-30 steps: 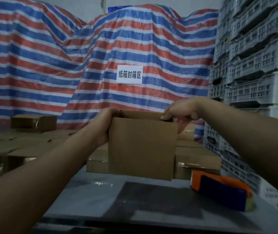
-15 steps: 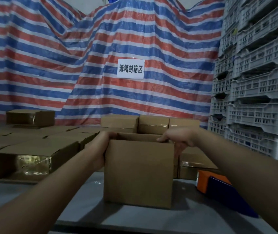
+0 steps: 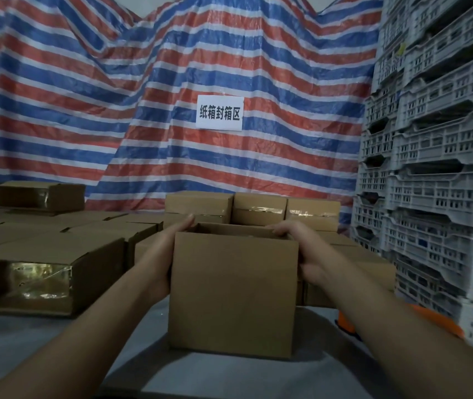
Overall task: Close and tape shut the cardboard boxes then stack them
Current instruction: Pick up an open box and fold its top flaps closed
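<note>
- Brown matte cardboard: the box (image 3: 234, 295) is squarish and plain-faced, standing upright on the grey table (image 3: 65, 338) with its top open; I cannot see what it holds
- It sits between my hands: my left hand (image 3: 162, 256) lies flat against its left wall, fingers reaching to the top rim; my right hand (image 3: 301, 254) curls over the top right corner, gripping the rim
- Behind it, taped boxes (image 3: 254, 210) with glossy strips; another taped box (image 3: 32, 279) lies left
- White slotted plastic crates (image 3: 436, 174) are stacked at right; a striped tarp (image 3: 143, 96) hangs behind
</note>
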